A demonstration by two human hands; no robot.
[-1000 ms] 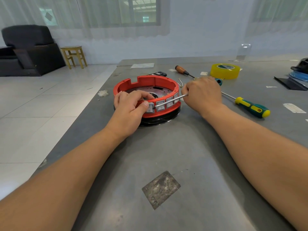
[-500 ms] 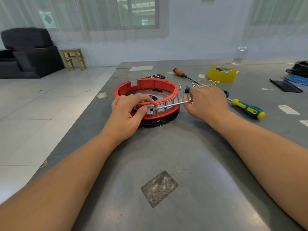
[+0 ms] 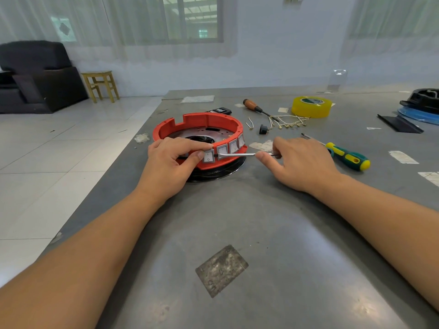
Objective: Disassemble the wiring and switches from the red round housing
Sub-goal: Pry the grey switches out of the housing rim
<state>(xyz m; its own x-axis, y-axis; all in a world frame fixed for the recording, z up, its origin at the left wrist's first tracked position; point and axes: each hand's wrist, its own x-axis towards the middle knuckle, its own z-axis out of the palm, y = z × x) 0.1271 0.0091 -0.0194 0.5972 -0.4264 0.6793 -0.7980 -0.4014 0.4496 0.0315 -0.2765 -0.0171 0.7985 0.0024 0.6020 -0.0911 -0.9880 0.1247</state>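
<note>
Your red round housing (image 3: 199,129) sits on the grey surface (image 3: 237,222), resting on a black disc (image 3: 218,170) that shows under its near edge. A row of grey rocker switches (image 3: 225,148) runs along the housing's near right wall. Your left hand (image 3: 171,162) rests over the near rim of the housing, its index finger and thumb curled to pinch the leftmost switch (image 3: 208,156) of that row. Your right hand (image 3: 301,162) lies just right of the housing, its fingers closed on a thin metal tool (image 3: 237,155) whose flat tip meets the housing wall right beside the pinched switch. Behind the housing to the right lie a small black plug (image 3: 263,129), a bundle of loose pale wires (image 3: 289,122), a wooden-handled screwdriver (image 3: 255,106) and a yellow roll of tape (image 3: 311,106). Right of the housing, past your right hand, a green and yellow screwdriver (image 3: 348,156) lies flat on the surface.
</note>
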